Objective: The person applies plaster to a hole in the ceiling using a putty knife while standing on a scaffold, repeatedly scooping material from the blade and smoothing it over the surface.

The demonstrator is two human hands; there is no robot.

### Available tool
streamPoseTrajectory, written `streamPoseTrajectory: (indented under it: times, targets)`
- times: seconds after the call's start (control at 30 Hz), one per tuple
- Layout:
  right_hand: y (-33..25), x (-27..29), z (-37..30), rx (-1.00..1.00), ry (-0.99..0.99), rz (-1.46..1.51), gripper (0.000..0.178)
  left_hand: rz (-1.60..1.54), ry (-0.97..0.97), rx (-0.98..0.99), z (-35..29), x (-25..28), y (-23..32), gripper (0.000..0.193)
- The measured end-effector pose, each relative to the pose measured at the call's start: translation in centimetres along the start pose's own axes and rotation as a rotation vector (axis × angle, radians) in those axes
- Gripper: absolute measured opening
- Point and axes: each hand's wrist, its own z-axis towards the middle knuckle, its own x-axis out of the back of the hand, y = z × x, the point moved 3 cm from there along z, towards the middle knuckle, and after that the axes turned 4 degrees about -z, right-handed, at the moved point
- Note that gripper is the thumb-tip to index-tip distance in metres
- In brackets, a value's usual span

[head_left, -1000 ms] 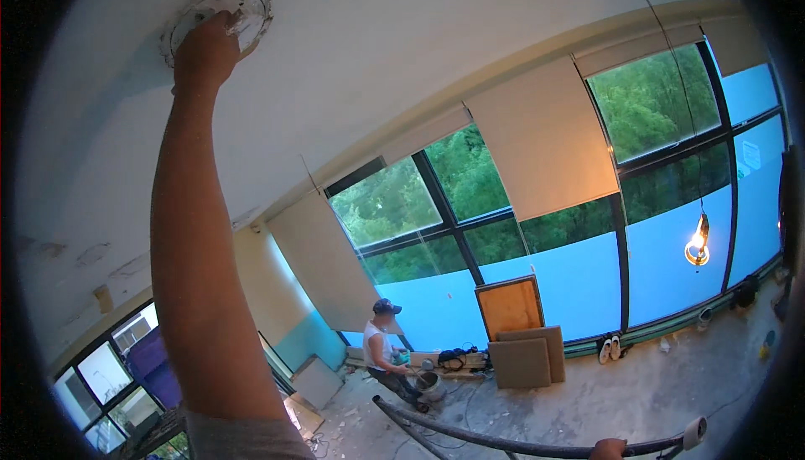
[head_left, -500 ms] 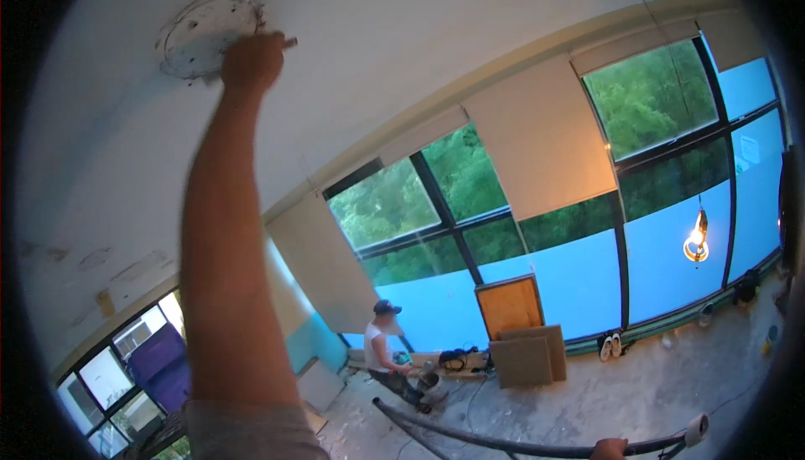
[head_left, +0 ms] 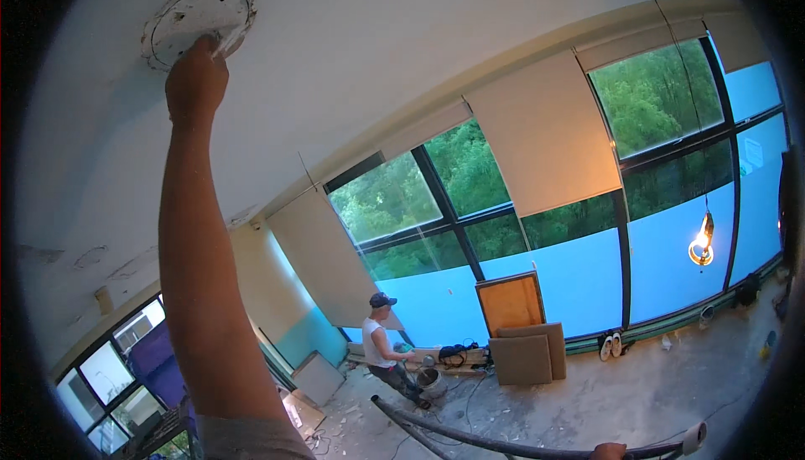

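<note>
My left hand [head_left: 197, 83] is raised to the ceiling at the upper left, its fingers closed on what looks like a scraper. The pale, blurred flat part of this scraper [head_left: 226, 41] shows beside the fingertips; the fist hides the rest. It is at a round, rough-edged ceiling patch [head_left: 189, 17], marked by a curved outline and several dark spots. Low on the right, my right hand [head_left: 609, 452] is wrapped over a dark curved rail [head_left: 511, 441]. Only the back of that hand shows, cut by the lower edge.
Far below, a co-worker [head_left: 384, 349] in a cap stands by a bucket [head_left: 431, 383]. Brown boards [head_left: 524, 355] lean near the windows. A lit bulb [head_left: 701, 246] hangs at the right on a wire. Shoes [head_left: 610, 345] stand by the wall; debris and cables lie on the floor.
My left hand has shifted left and slightly down across the ceiling patch, and its wrist has turned. My right hand stays on the rail. The co-worker is barely changed.
</note>
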Motion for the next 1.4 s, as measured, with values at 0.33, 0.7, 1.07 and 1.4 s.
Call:
streamPoseTrajectory:
  times: [0.33, 0.7, 1.07, 1.4]
  targets:
    - [0.1, -0.4, 0.2, 0.023, 0.015, -0.011, 0.030, 0.060, -0.133, 0.003, 3.1, 2.0, 1.3, 0.032]
    - [0.3, -0.8, 0.0, -0.007, 0.008, 0.032, 0.036, 0.121, -0.110, 0.051, 5.0, 1.5, 1.2, 0.033]
    - [0.8, -1.1, -0.1, 0.000, 0.000, 0.041, 0.037, 0.184, -0.131, -0.096, 6.5, 1.8, 2.5, 0.036]
    - [0.6, -0.1, -0.7, 0.072, 0.029, 0.018, 0.034, 0.192, -0.284, -0.072, 7.8, 0.9, 0.8, 0.031]
